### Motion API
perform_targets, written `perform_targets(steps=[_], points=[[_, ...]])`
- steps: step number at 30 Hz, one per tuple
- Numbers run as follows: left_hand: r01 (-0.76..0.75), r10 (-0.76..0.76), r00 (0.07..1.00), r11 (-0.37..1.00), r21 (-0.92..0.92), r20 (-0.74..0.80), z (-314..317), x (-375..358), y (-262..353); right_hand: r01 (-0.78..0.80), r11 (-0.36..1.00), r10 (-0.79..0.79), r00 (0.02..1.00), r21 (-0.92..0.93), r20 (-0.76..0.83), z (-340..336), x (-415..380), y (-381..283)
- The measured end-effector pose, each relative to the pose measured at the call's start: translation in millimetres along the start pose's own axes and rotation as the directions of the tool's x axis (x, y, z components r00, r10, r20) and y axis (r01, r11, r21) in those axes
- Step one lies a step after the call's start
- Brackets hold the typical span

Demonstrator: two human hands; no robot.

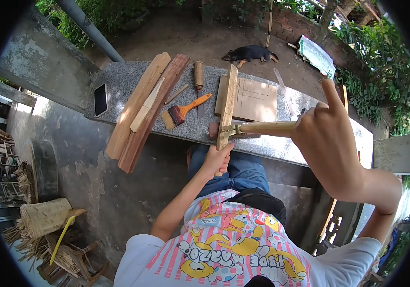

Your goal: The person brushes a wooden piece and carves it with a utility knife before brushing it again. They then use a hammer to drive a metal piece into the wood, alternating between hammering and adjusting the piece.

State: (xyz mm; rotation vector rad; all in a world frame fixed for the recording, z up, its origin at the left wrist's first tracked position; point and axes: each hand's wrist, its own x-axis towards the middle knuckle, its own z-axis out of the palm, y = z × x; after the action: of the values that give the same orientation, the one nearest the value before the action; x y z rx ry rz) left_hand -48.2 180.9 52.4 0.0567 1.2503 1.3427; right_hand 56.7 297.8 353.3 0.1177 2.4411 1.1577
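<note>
My left hand (216,161) is wrapped round the lower end of a narrow light wooden strip (228,103), which stands out over the front edge of the stone bench. In my right hand (324,138) is the wooden handle of a hammer (267,128); the index finger sticks out from the fist. The hammer's metal head lies against the strip, just above my left hand. Beneath the strip is a reddish wood block (213,129), partly hidden. A square board with drawn lines (257,99) lies behind the strip.
On the bench (133,71) lie a phone (100,100), long planks (138,105), a paintbrush (186,111), a chisel (199,76), a small stick (176,94) and a clear ruler (284,88). A dog (250,53) lies beyond. Bundled straw (45,217) stands at lower left.
</note>
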Motion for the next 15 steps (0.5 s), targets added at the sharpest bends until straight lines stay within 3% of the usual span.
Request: perform_targets(steps=[4,6,9,12,15], points=[[-0.031,0.032,0.998,0.999,0.029,-0.054,8,-2,-4,0.061,0.990,-0.043,0.989,-0.127,0.144,5,2,-11],[-0.058,0.060,0.995,0.998,0.026,-0.074,14,2,-11,-0.034,0.994,0.040,0.998,-0.105,0.056,16,0,-19],[-0.075,0.076,0.993,0.997,0.018,-0.092,17,3,-14,-0.145,0.980,0.154,0.986,-0.138,0.059,36,1,-24],[-0.037,0.038,0.998,0.999,0.014,-0.056,15,3,-13,-0.099,0.995,0.098,0.995,0.026,0.007,56,-4,-11],[-0.014,0.015,1.000,1.000,-0.021,0.027,15,3,-8,-0.078,0.997,0.079,0.995,0.026,-0.053,79,-15,-5]])
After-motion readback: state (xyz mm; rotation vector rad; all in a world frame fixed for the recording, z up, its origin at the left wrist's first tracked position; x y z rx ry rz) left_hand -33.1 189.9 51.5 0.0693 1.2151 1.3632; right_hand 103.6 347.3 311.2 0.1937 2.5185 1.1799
